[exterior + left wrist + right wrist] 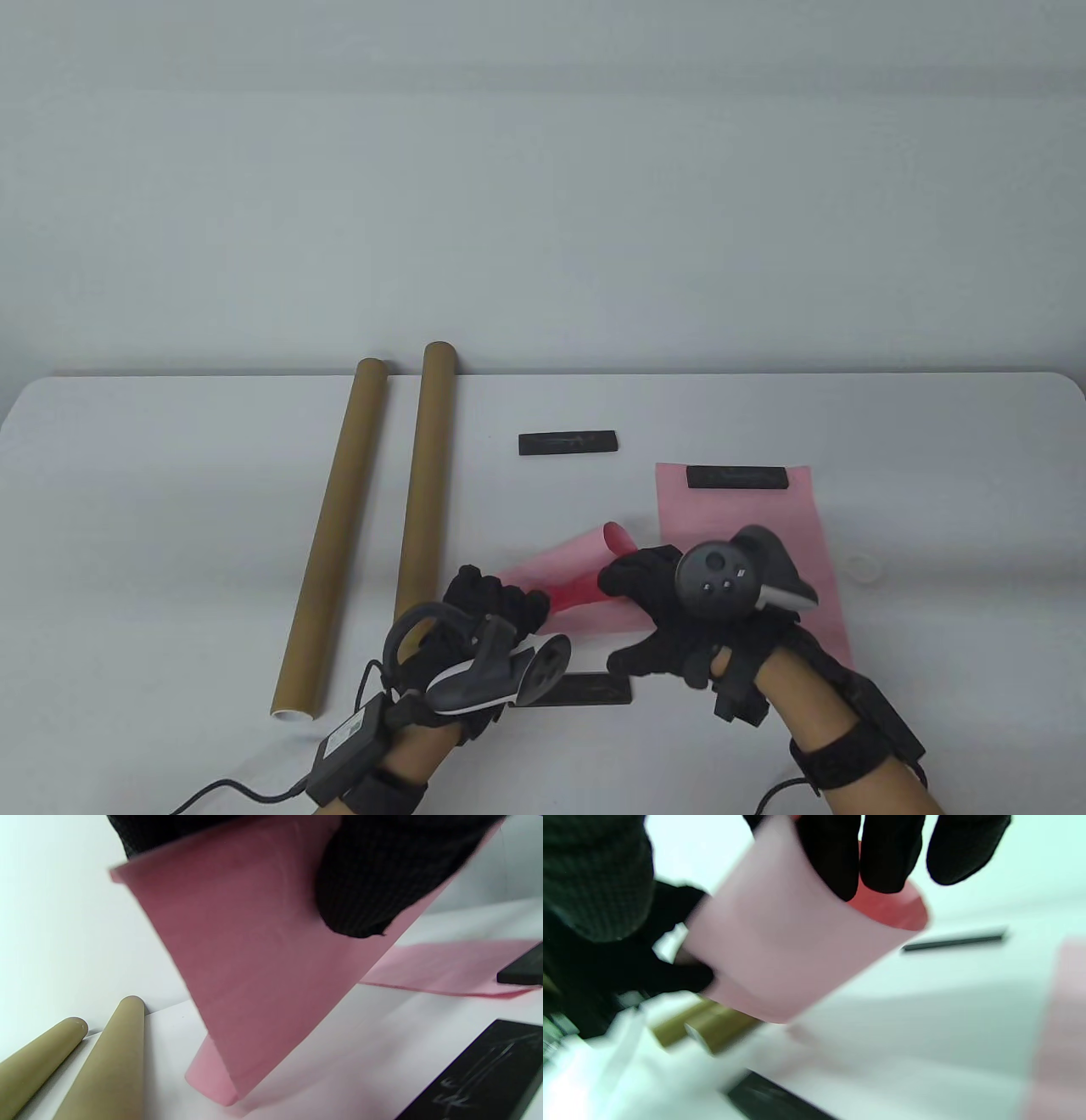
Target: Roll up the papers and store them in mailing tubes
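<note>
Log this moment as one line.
stage: rolling | both hands: left hand, right hand grip pink paper roll | brown cardboard mailing tubes: untouched

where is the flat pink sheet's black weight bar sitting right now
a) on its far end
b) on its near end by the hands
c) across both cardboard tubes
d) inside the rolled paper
a: in the table view the black rectangular weight bar lies across the far end of the flat pink paper sheet, while both hands hold a separate rolled pink paper.
</note>
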Demonstrator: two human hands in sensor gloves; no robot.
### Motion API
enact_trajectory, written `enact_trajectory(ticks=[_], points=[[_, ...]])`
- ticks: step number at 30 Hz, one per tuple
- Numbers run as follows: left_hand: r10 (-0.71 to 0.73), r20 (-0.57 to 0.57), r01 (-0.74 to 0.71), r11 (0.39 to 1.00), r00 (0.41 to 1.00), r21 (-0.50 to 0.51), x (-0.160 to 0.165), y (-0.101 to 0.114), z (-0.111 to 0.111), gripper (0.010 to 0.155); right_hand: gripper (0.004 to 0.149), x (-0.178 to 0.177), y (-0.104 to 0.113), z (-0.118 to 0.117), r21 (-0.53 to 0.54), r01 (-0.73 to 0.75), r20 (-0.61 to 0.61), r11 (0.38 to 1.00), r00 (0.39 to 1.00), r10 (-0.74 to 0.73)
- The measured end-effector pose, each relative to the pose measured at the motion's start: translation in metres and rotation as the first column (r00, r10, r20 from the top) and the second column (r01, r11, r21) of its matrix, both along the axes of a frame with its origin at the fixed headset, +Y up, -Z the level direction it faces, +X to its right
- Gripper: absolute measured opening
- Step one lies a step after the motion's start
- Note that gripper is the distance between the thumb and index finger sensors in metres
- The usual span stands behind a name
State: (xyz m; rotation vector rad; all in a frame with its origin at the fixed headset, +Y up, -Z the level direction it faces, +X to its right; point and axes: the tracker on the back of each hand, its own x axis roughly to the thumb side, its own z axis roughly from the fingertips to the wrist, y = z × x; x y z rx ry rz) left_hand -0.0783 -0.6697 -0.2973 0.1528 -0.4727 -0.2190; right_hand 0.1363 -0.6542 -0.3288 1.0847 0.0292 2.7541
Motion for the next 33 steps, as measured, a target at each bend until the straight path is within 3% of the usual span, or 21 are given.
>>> enact_trajectory(ticks=[1,3,5,9,12,17,20,21,23,24,27,28,30,33], points=[[0.036,0.015,-0.036,0.999,0.999,0.007,-0.002,-0.002,0.003,0.059,0.095,-0.005,-0.002,0.018,0.114,-0.074,0.051,0.991,0.996,0.068],[0.058,0.043,-0.059,0.998,0.997,0.007,-0.002,-0.006,0.007,0.059,0.096,-0.011,-0.010,0.041,0.238,-0.128,0.090,0.963,0.990,0.109],[0.042,0.049,-0.042,0.999,0.998,0.016,-0.002,-0.006,0.012,0.059,0.091,-0.013,-0.020,0.055,0.384,-0.085,0.130,0.919,0.991,0.038],[0.058,0.094,-0.061,0.998,0.994,0.028,0.000,-0.010,0.019,0.059,0.063,-0.020,-0.026,0.061,0.533,-0.117,0.130,0.838,0.990,0.055],[0.055,0.105,-0.059,0.998,0.993,0.033,-0.004,-0.012,0.020,0.065,0.041,-0.018,-0.028,0.055,0.458,-0.097,0.123,0.884,0.991,0.044],[0.041,0.116,-0.043,0.999,0.992,0.019,-0.012,-0.019,0.015,0.080,0.037,-0.002,-0.031,0.040,0.198,0.026,0.134,0.980,0.990,-0.053],[0.052,0.128,-0.056,0.998,0.990,0.032,-0.009,-0.019,0.017,0.076,0.036,0.006,-0.035,0.033,-0.036,0.143,0.140,0.989,0.981,-0.137],[0.054,0.134,-0.061,0.997,0.989,0.043,-0.007,-0.019,0.018,0.071,0.036,0.008,-0.037,0.033,-0.068,0.161,0.142,0.985,0.978,-0.150],[0.068,0.125,-0.074,0.996,0.990,0.046,-0.006,-0.018,0.018,0.059,0.039,0.010,-0.036,0.034,-0.034,0.157,0.157,0.987,0.976,-0.150],[0.078,0.117,-0.081,0.997,0.990,0.018,-0.006,-0.019,0.017,0.056,0.049,0.011,-0.034,0.036,0.027,0.141,0.155,0.990,0.977,-0.144],[0.190,0.084,-0.179,0.976,0.978,-0.128,-0.012,-0.024,0.008,0.043,0.079,0.007,-0.026,0.047,0.317,-0.035,0.117,0.948,0.993,-0.002],[0.241,0.061,-0.225,0.955,0.969,-0.195,-0.014,-0.028,0.004,0.042,0.080,0.004,-0.026,0.050,0.361,-0.094,0.115,0.928,0.992,0.056],[0.312,0.034,-0.290,0.912,0.949,-0.291,-0.018,-0.034,-0.003,0.042,0.075,0.000,-0.028,0.053,0.397,-0.103,0.092,0.912,0.993,0.072],[0.314,0.035,-0.288,0.905,0.949,-0.312,-0.018,-0.036,-0.004,0.041,0.052,-0.005,-0.031,0.051,0.366,-0.108,0.102,0.924,0.992,0.075]])
